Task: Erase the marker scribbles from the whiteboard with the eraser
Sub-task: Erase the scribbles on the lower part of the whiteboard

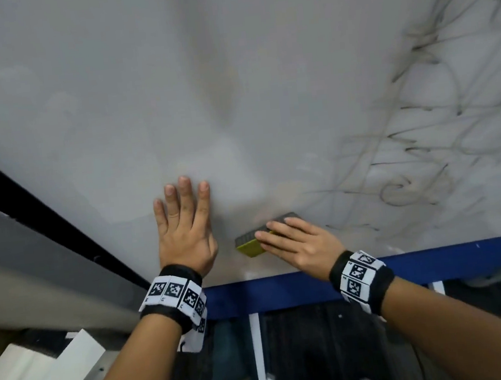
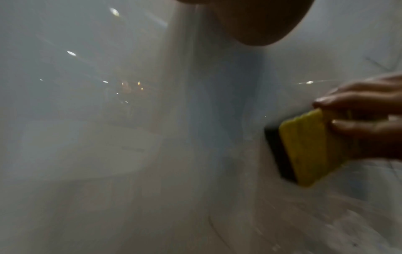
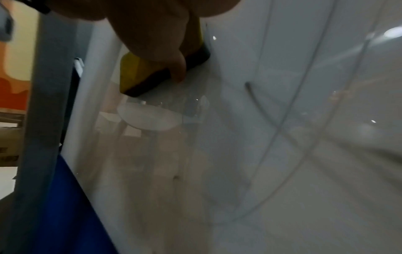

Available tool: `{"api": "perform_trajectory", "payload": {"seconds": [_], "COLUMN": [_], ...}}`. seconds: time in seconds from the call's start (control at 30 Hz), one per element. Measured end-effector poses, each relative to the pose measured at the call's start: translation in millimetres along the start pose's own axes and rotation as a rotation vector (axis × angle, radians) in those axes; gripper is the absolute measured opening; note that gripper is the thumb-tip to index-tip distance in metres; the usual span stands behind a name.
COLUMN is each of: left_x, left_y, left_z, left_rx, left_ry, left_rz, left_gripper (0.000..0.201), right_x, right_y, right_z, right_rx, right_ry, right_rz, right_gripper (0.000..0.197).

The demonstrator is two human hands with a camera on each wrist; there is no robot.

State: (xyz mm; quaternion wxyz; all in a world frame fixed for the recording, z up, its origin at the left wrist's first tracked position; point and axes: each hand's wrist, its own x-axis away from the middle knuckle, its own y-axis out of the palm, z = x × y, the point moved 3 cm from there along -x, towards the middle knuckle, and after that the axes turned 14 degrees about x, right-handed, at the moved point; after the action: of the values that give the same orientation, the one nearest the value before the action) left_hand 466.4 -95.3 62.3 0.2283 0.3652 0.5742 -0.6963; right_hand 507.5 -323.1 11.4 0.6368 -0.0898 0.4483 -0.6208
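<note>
Whiteboard (image 1: 170, 90): glossy white panel with a blue lower frame edge (image 1: 284, 288). Only the head view shows its full spread and both hands together; the left half is wiped to a faint haze.

Marker scribbles (image 1: 429, 140): dark, partly smeared loops and lines, confined to the right half of the board. The right wrist view gives a few thin curved strokes (image 3: 280, 130) at close range. The left wrist view shows mostly bare, reflective surface.

Eraser (image 1: 256, 240): rectangular block, ribbed yellow back over a dark felt pad. It sits low on the board near the blue edge, between the two hands, pad side flat against the surface. The left wrist view alone shows the ribbing (image 2: 309, 147); the right wrist view alone shows the felt edge meeting the board (image 3: 152, 80).

Left hand (image 1: 185, 230): fingers straight and together, palm flat on the board just left of the eraser, holding nothing.

Right hand (image 1: 298, 243): fingers laid across the yellow back, thumb curled against the lower edge, gripping the eraser against the board.

Both wrists: black bands with square black-and-white marker tiles (image 1: 176, 293).
</note>
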Motion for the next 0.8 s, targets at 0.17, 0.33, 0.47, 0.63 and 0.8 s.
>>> {"api": "perform_trajectory", "payload": {"seconds": [0.17,0.33,0.47,0.63,0.8], "left_x": [2,4,8,11,8], "left_y": [9,15,15,16,22], "left_z": [5,12,8,3,10], "left_rx": [0.048,0.078,0.072,0.067,0.077], "left_ry": [-0.060,-0.116,-0.091,-0.049,-0.094], "left_rz": [0.026,0.049,0.000,0.016,0.066], "left_gripper": [0.093,0.091,0.095,0.090,0.090], "right_x": [-36,-46,3,68,50], "right_y": [-53,-56,-7,2,-54], "right_z": [55,60,31,67,128], "right_rx": [0.059,0.074,0.067,0.094,0.130], "right_ry": [0.146,0.211,-0.126,-0.321,-0.230], "right_rz": [0.174,0.275,0.026,-0.199,-0.056], "right_gripper": [0.034,0.037,0.042,0.047,0.040]}}
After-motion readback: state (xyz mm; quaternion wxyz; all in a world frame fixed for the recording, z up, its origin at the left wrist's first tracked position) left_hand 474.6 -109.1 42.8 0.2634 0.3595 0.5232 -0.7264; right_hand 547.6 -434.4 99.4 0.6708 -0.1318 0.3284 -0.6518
